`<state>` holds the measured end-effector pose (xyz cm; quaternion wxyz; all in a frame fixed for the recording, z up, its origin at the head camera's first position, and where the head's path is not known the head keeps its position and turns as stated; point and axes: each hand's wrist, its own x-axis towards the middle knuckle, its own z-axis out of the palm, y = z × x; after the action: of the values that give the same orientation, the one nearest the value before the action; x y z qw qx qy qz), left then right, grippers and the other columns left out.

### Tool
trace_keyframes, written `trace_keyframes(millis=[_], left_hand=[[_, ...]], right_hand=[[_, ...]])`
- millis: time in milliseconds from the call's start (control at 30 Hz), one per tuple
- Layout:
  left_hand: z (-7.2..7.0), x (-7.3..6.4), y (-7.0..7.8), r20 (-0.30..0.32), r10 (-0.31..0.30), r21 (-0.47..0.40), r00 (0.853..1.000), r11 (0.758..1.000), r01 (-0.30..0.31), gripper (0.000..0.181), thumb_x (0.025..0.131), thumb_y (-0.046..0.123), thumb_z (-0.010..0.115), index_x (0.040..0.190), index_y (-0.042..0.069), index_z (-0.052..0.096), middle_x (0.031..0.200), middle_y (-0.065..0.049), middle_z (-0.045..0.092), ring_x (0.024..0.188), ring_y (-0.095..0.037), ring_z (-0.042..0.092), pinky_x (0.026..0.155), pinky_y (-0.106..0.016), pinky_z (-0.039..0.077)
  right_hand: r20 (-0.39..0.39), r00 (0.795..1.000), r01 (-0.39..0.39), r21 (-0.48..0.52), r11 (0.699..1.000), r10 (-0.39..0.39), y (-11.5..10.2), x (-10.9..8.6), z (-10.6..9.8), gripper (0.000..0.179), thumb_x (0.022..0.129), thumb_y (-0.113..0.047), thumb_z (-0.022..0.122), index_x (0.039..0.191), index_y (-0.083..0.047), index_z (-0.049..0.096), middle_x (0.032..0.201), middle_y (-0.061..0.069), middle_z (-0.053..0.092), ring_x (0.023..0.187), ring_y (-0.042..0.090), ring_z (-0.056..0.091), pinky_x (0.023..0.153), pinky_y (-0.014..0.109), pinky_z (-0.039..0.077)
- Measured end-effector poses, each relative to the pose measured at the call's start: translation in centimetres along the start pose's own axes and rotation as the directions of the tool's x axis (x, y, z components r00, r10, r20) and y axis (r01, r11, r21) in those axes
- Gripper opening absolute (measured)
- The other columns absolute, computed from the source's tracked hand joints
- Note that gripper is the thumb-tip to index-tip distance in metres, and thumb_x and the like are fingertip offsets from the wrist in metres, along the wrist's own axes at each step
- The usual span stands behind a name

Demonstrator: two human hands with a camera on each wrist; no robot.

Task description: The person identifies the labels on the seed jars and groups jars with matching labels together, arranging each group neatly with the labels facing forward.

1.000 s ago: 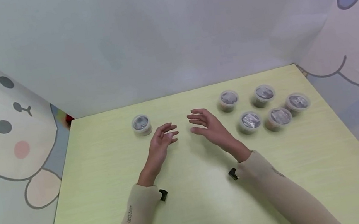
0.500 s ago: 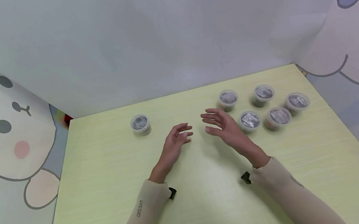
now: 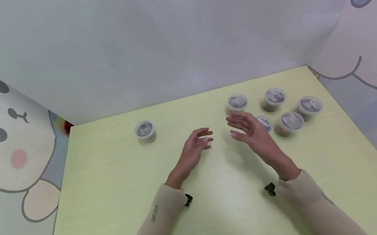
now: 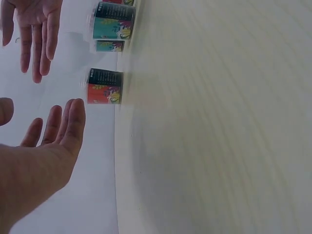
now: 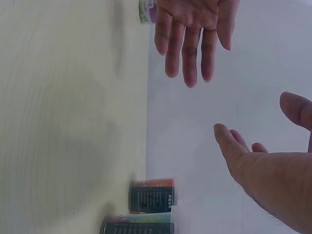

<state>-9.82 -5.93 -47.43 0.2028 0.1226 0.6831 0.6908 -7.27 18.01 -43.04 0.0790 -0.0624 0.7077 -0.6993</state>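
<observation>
Both hands hover above the middle of a pale yellow table, palms facing each other with a gap between. The left hand [image 3: 195,149] holds nothing, its fingers relaxed and pointing right. Bare too is the right hand [image 3: 252,134], whose fingers are loosely bent and overlap one tub [image 3: 264,122] in the head view. Just behind its fingertips stands a tub [image 3: 237,102] with a clear lid. In the left wrist view a tub with a red and black label [image 4: 105,87] sits beyond the left fingertips. A lone tub [image 3: 145,131] stands left of the left hand.
More lidded tubs stand at the right: a back one [image 3: 274,98], a front one [image 3: 290,122] and a far-right one [image 3: 310,106]. A pale wall sheet [image 3: 176,37] rises along the back edge of the table [image 3: 113,203]. Cartoon-printed sheets flank both sides.
Both hands have shifted right together, keeping a similar gap. The right hand now covers part of a tub that showed whole before. The tubs stay where they were.
</observation>
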Motion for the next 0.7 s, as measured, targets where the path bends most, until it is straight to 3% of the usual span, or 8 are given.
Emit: trace_keyframes(millis=[167, 367, 567, 700], left_hand=[[0.7, 0.5, -0.1, 0.013, -0.006, 0.011, 1.000, 1.000, 0.006, 0.047, 0.113, 0.013, 0.049, 0.156, -0.003, 0.039, 0.154, -0.023, 0.051, 0.140, -0.038, 0.054, 0.112, -0.045, 0.051], [1.5, 1.2, -0.1, 0.043, -0.008, 0.026, 0.999, 1.000, 0.006, 0.046, 0.114, 0.014, 0.049, 0.156, -0.002, 0.040, 0.155, -0.024, 0.051, 0.139, -0.035, 0.056, 0.110, -0.042, 0.052], [2.3, 1.7, -0.2, 0.070, -0.013, 0.026, 0.997, 1.000, 0.012, 0.046, 0.114, 0.015, 0.049, 0.156, -0.002, 0.040, 0.155, -0.023, 0.050, 0.141, -0.038, 0.054, 0.112, -0.042, 0.051], [2.9, 2.1, -0.1, 0.079, -0.021, 0.031, 0.997, 0.999, 0.018, 0.046, 0.114, 0.015, 0.050, 0.155, -0.001, 0.041, 0.155, -0.020, 0.051, 0.141, -0.038, 0.054, 0.112, -0.041, 0.051]], right_hand=[[-0.025, 1.000, 0.000, 0.018, 1.000, 0.001, 0.0, -0.7, -1.1, 0.058, 0.105, 0.000, 0.062, 0.157, 0.001, 0.036, 0.161, 0.025, 0.043, 0.148, 0.036, 0.045, 0.106, 0.020, 0.051], [-0.083, 0.996, -0.012, 0.021, 1.000, 0.013, 0.0, -1.4, -2.5, 0.056, 0.105, -0.001, 0.063, 0.155, -0.001, 0.038, 0.161, 0.029, 0.041, 0.142, 0.019, 0.051, 0.104, 0.019, 0.051], [-0.134, 0.991, -0.003, 0.033, 0.999, 0.007, -0.1, -2.3, -3.6, 0.052, 0.104, -0.002, 0.064, 0.151, -0.011, 0.043, 0.160, 0.025, 0.043, 0.138, 0.013, 0.052, 0.105, 0.016, 0.049], [-0.172, 0.985, 0.027, 0.023, 0.999, -0.023, 0.0, -2.9, -4.1, 0.052, 0.104, 0.001, 0.064, 0.150, -0.010, 0.044, 0.154, 0.014, 0.051, 0.137, 0.014, 0.053, 0.105, 0.015, 0.049]])
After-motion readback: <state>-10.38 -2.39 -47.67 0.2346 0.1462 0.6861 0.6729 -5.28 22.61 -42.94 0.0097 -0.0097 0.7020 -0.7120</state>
